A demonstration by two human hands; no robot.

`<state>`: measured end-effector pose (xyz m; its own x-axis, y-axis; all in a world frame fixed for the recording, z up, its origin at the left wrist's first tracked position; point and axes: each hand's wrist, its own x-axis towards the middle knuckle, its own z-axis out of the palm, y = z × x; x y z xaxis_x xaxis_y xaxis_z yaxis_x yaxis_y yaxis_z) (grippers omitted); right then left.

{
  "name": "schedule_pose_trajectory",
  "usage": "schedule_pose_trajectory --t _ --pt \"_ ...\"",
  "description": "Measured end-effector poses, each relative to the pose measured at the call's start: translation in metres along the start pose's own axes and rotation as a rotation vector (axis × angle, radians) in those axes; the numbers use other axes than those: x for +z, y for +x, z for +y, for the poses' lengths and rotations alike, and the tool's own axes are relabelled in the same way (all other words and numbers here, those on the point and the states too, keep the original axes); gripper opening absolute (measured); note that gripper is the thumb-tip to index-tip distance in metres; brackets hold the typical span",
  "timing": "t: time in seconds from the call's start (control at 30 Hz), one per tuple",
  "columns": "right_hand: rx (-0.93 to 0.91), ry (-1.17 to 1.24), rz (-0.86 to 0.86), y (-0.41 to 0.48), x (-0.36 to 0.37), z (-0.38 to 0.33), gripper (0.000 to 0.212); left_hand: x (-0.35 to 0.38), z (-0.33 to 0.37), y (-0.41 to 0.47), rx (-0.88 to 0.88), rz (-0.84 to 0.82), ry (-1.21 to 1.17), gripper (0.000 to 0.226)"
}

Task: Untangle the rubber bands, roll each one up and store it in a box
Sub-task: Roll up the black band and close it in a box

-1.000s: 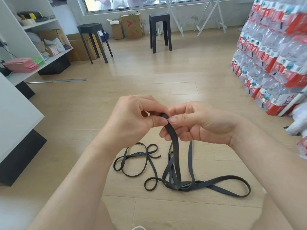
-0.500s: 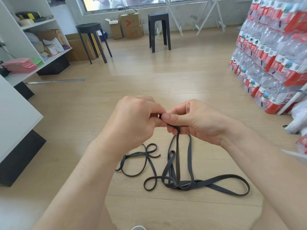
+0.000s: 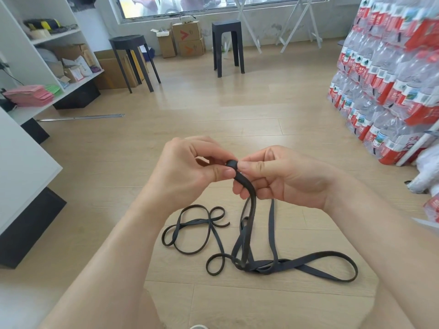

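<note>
A long black rubber band [image 3: 251,205] hangs from my two hands down to the wooden floor, where its loops lie tangled [image 3: 273,264]. Its upper end is curled into a small tight roll between my fingertips. My left hand [image 3: 190,172] pinches that roll with thumb and forefinger. My right hand [image 3: 282,176] pinches it from the other side, the band running down past its curled fingers. A thinner black band [image 3: 190,231] lies looped on the floor to the left, running into the tangle. No storage box for the bands can be made out among what shows.
White shelving [image 3: 40,74] with cartons stands at left, a white cabinet [image 3: 21,176] close by. Two dark stools [image 3: 228,43] and cardboard boxes [image 3: 187,36] are at the back. Stacked packs of water bottles [image 3: 389,74] line the right side. A metal strip [image 3: 80,117] lies on the floor.
The held end of the band has been rolled into a small coil between both hands' fingertips. The hands stay at about the same height; the loops on the floor have barely shifted.
</note>
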<state>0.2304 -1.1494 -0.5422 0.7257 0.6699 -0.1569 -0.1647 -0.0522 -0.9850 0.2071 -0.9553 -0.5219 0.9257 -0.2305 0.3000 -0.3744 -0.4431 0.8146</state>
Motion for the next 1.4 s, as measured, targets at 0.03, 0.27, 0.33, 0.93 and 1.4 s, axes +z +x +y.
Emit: schedule_pose_trajectory --t 0.03,0.27,0.33,0.93,1.4 --pt "0.018 -0.029 0.013 0.0 0.0 -0.001 0.025 -0.001 -0.001 0.0 0.007 0.011 0.043 0.027" --pt "0.05 -0.094 0.145 0.005 0.009 0.001 0.041 0.004 -0.001 -0.001 0.144 0.03 0.365 0.017" --pt "0.041 -0.1 0.178 0.005 0.009 0.003 0.046 0.004 -0.002 0.001 0.169 0.021 0.442 0.016" --pt "0.063 -0.019 0.041 -0.001 -0.001 -0.001 0.033 0.007 -0.003 -0.001 0.051 0.018 0.211 0.022" --pt "-0.017 -0.15 0.158 -0.001 0.003 0.004 0.035 0.012 -0.001 -0.001 -0.011 -0.05 0.128 0.023"
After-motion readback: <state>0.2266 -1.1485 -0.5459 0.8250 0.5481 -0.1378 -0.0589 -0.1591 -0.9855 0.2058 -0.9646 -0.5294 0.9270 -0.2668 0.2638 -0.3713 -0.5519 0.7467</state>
